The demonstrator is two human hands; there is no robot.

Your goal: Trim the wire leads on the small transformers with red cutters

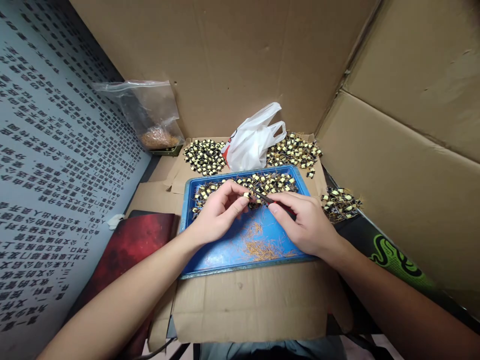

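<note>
My left hand (pixel 225 210) pinches a small coil component (pixel 246 195) with a yellow-wrapped middle between thumb and fingertips, above the blue tray (pixel 217 267). From the right, my right hand (pixel 305 222) is closed around a slim dark hand tool (pixel 262 196) with a bit of red near the grip. It looks like wire cutters, though the fingers cover most of it. Its narrow tip points at the coil component, and whether they touch is unclear. Many similar coil components (pixel 277 183) with thin wire leads fill the tray's far side. Short copper-coloured wire clippings (pixel 262 250) lie nearer me.
Behind the tray are a white plastic bag (pixel 251 142) and two coil piles, left (pixel 204 156) and right (pixel 296 150). Another pile (pixel 341 202) sits right of the tray. A clear zip bag (pixel 157 125) stands back left. Cardboard walls (pixel 243 60) enclose the back and right.
</note>
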